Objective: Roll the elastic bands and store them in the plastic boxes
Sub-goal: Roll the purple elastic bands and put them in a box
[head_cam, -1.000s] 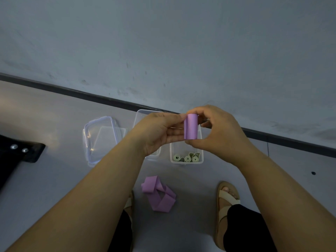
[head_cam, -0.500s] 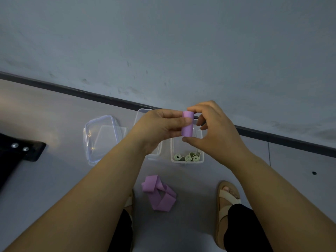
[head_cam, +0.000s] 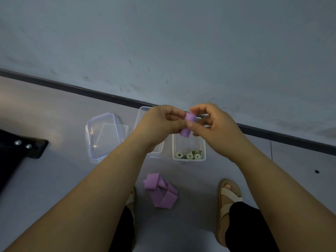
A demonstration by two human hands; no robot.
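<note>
Both hands hold a rolled purple elastic band (head_cam: 187, 127) in the air above the boxes. My left hand (head_cam: 160, 124) grips the roll from the left, and my right hand (head_cam: 212, 122) pinches it from the right with thumb and forefinger. Under the roll stands a clear plastic box (head_cam: 189, 158) holding several rolled pale green bands (head_cam: 190, 155). A second clear box (head_cam: 143, 115) lies mostly hidden behind my left hand. A loose purple band (head_cam: 161, 190) lies folded on the floor between my feet.
Two clear lids (head_cam: 104, 135) lie stacked on the grey floor left of the boxes. A black object with metal studs (head_cam: 20, 148) sits at the far left. My sandalled feet (head_cam: 230, 195) stand near the loose band. A dark skirting strip (head_cam: 272, 132) runs along the wall.
The purple roll has tilted, its top end leaning right, and sunk a little toward the box. My right hand's fingers have shifted their hold on it.
</note>
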